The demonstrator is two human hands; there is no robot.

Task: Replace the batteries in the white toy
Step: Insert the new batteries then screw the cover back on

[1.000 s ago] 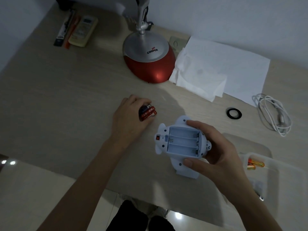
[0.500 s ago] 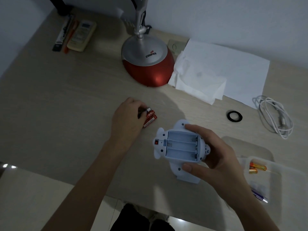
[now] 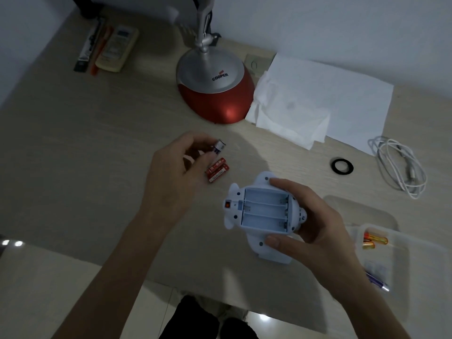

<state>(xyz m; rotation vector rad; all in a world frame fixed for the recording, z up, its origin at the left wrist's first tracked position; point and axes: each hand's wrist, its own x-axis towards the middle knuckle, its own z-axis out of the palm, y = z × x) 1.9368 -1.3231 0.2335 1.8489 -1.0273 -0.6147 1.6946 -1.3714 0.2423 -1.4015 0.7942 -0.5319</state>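
My right hand (image 3: 310, 228) grips the white toy (image 3: 254, 216) upside down above the desk, thumb on its near side and fingers on its far side. Its battery compartment is uncovered, and all three slots are bare. My left hand (image 3: 181, 172) hovers over the desk and pinches one battery (image 3: 218, 147) with a blue and white label between thumb and fingertips. Two red batteries (image 3: 217, 172) lie side by side on the desk just under that hand.
A red lamp base (image 3: 215, 89) stands behind the hands. White tissues and paper (image 3: 318, 104) lie at the back right, beside a black ring (image 3: 342, 165) and a white cable (image 3: 398, 165). A clear plastic box (image 3: 401, 253) at right holds orange batteries. A remote (image 3: 117, 48) lies far left.
My left hand has lifted off the battery group with one battery pinched, leaving two red ones on the desk. The toy has shifted slightly nearer in my right hand.
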